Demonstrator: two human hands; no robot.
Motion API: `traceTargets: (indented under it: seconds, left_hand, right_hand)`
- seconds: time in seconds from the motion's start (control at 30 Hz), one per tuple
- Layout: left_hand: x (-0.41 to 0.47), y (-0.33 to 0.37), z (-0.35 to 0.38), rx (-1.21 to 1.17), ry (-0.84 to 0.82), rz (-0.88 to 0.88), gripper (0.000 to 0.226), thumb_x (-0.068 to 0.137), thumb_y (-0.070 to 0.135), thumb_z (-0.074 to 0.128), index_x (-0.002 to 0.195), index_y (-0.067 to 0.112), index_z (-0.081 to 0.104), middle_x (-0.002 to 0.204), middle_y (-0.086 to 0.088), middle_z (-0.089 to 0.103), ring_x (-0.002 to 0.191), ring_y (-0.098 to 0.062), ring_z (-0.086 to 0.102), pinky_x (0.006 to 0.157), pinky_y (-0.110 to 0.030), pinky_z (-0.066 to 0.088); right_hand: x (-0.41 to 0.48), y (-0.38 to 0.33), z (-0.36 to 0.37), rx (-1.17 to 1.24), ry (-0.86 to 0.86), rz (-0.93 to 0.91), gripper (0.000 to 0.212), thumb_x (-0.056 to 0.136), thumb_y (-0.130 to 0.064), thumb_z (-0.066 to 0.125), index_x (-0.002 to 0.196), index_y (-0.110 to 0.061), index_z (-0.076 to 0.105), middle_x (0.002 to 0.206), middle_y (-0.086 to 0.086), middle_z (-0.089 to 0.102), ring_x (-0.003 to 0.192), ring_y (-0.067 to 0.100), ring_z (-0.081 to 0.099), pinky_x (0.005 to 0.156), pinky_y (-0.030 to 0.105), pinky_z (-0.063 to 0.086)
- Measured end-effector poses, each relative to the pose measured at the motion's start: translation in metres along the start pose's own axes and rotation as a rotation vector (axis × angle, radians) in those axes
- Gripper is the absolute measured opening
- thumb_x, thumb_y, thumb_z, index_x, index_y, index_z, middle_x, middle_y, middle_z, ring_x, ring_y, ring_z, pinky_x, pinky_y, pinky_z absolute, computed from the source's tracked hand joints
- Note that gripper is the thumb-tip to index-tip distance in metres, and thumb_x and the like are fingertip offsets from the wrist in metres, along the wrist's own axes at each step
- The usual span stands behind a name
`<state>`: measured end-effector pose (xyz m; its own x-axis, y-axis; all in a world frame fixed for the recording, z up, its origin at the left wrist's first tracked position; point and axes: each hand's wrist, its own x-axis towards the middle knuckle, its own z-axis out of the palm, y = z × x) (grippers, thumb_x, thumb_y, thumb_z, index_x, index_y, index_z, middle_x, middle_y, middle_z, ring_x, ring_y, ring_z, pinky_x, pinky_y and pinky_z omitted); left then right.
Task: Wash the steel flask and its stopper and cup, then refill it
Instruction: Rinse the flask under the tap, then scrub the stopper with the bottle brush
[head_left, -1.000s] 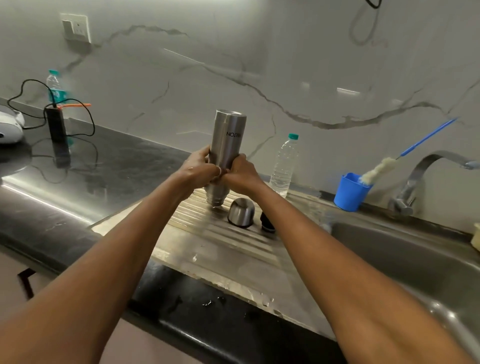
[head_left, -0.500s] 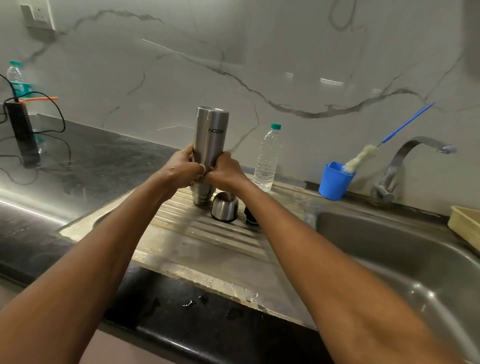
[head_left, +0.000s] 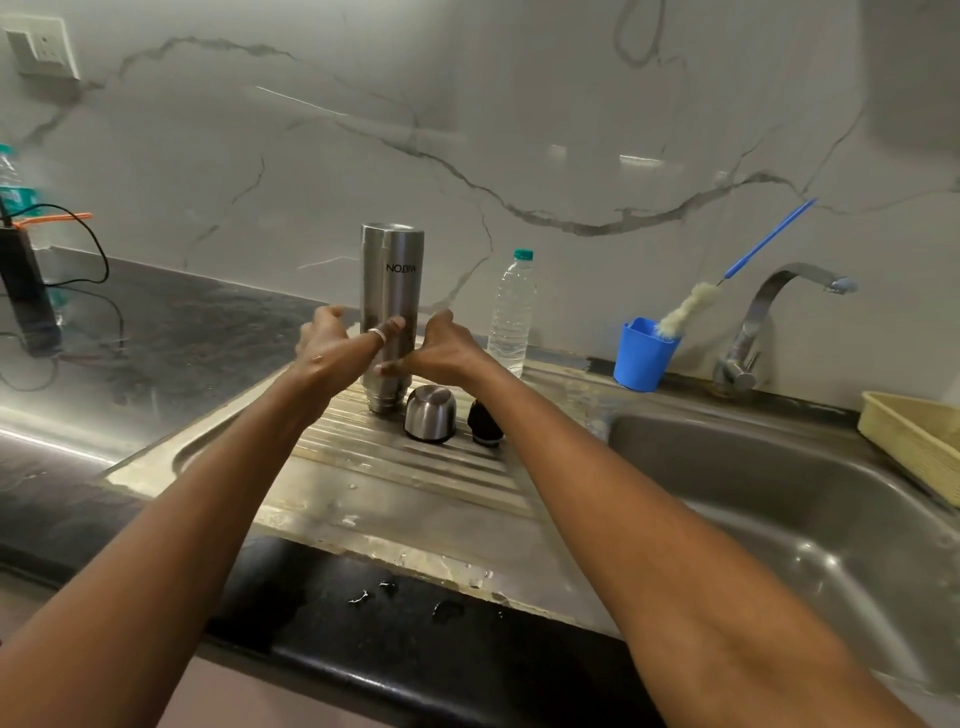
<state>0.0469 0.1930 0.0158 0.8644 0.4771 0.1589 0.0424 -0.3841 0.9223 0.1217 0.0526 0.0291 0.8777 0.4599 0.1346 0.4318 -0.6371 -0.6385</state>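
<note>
Flask (head_left: 390, 291) inverted on drainboard (head_left: 395, 483), cup (head_left: 430, 414) right, stopper (head_left: 485, 424) farther right

Your steel flask (head_left: 390, 291) stands inverted, mouth down, on the ribbed drainboard (head_left: 363, 467). Its steel cup (head_left: 430, 414) and black stopper (head_left: 485, 423) sit just beside it.

The upturned cylindrical steel flask (head_left: 392, 317) stands on the ribbed steel drainboard (head_left: 395, 473), both hands close on either side. Just right of its base, the domed steel cup (head_left: 430, 414) and black stopper (head_left: 485, 425) crowd it; the clear plastic water bottle (head_left: 513, 314) stands behind. The drainboard's near half lies bare.
</note>
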Motion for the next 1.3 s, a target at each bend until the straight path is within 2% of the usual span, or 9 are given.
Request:
traceTargets:
  seconds: [0.07, 0.13, 0.33, 0.43, 0.57, 0.67, 0.8, 1.2, 1.3]
  left_hand:
    - [-0.008, -0.001, 0.0, -0.019, 0.163, -0.013, 0.073, 0.087, 0.062, 0.068, 0.138, 0.014, 0.047, 0.134, -0.011, 0.052, 0.12, -0.026, 0.052, 0.098, -0.043, 0.047]
    - [-0.021, -0.003, 0.004, -0.021, 0.229, -0.006, 0.048, 0.095, 0.048, 0.064, 0.126, 0.012, 0.057, 0.122, -0.009, 0.06, 0.107, -0.023, 0.055, 0.086, -0.037, 0.044]
    - [-0.049, -0.013, 0.025, 0.166, 0.093, 0.053, 0.016, 0.087, 0.017, 0.067, 0.101, 0.02, 0.074, 0.102, -0.004, 0.073, 0.101, -0.025, 0.066, 0.088, -0.037, 0.052]
    - [-0.052, -0.015, 0.034, 0.243, 0.02, 0.08, 0.028, 0.083, 0.013, 0.069, 0.109, 0.022, 0.074, 0.109, -0.003, 0.074, 0.106, -0.025, 0.066, 0.095, -0.041, 0.053]
    - [-0.047, -0.018, 0.04, 0.287, 0.011, 0.111, 0.036, 0.082, 0.015, 0.074, 0.118, 0.02, 0.073, 0.111, -0.001, 0.073, 0.105, -0.024, 0.066, 0.096, -0.041, 0.054]
    - [-0.046, -0.015, 0.046, 0.285, 0.008, 0.132, 0.038, 0.083, 0.014, 0.072, 0.12, 0.02, 0.073, 0.108, 0.001, 0.072, 0.107, -0.024, 0.066, 0.097, -0.041, 0.053]
    - [-0.045, -0.013, 0.052, 0.297, 0.01, 0.153, 0.043, 0.082, 0.013, 0.072, 0.125, 0.019, 0.071, 0.116, -0.002, 0.073, 0.112, -0.024, 0.066, 0.1, -0.041, 0.052]
    - [-0.041, -0.017, 0.053, 0.277, 0.01, 0.142, 0.049, 0.081, 0.008, 0.071, 0.129, 0.014, 0.068, 0.116, -0.005, 0.074, 0.112, -0.024, 0.067, 0.101, -0.04, 0.053]
    - [-0.04, -0.015, 0.054, 0.279, 0.005, 0.145, 0.051, 0.08, 0.005, 0.07, 0.131, 0.015, 0.067, 0.117, -0.005, 0.073, 0.111, -0.023, 0.067, 0.101, -0.041, 0.053]
  right_hand:
    - [-0.01, 0.002, -0.009, -0.04, -0.025, 0.007, 0.07, 0.082, -0.038, 0.084, 0.129, -0.007, 0.044, 0.096, -0.002, 0.05, 0.087, 0.012, 0.05, 0.055, 0.022, 0.031]
    - [-0.017, 0.002, -0.014, -0.099, -0.051, 0.019, 0.044, 0.083, -0.04, 0.083, 0.103, -0.013, 0.054, 0.083, -0.004, 0.05, 0.072, 0.008, 0.046, 0.054, 0.024, 0.031]
    - [-0.034, 0.005, -0.02, -0.199, -0.141, 0.055, 0.045, 0.082, -0.036, 0.082, 0.061, -0.016, 0.048, 0.06, -0.003, 0.042, 0.056, 0.012, 0.037, 0.049, 0.025, 0.026]
    - [-0.036, 0.009, -0.02, -0.241, -0.168, 0.044, 0.036, 0.08, -0.039, 0.083, 0.086, -0.007, 0.068, 0.078, 0.004, 0.059, 0.07, 0.016, 0.051, 0.056, 0.028, 0.037]
    - [-0.043, 0.012, -0.026, -0.255, -0.192, 0.028, 0.061, 0.08, -0.037, 0.082, 0.126, 0.0, 0.065, 0.127, 0.015, 0.065, 0.11, 0.028, 0.064, 0.092, 0.042, 0.054]
    - [-0.041, 0.018, -0.028, -0.28, -0.222, 0.014, 0.056, 0.08, -0.034, 0.082, 0.123, -0.001, 0.067, 0.125, 0.015, 0.067, 0.096, 0.022, 0.061, 0.08, 0.035, 0.05]
    - [-0.042, 0.026, -0.027, -0.307, -0.223, 0.019, 0.052, 0.081, -0.033, 0.081, 0.123, -0.005, 0.066, 0.123, 0.013, 0.066, 0.112, 0.028, 0.063, 0.094, 0.043, 0.054]
    - [-0.035, 0.038, -0.007, -0.305, -0.127, -0.043, 0.035, 0.075, -0.04, 0.083, 0.093, -0.014, 0.07, 0.091, 0.005, 0.067, 0.084, 0.022, 0.061, 0.064, 0.035, 0.046]
    - [-0.036, 0.039, -0.006, -0.308, -0.117, -0.06, 0.032, 0.075, -0.042, 0.081, 0.088, -0.019, 0.065, 0.09, 0.002, 0.065, 0.085, 0.023, 0.06, 0.068, 0.036, 0.049]
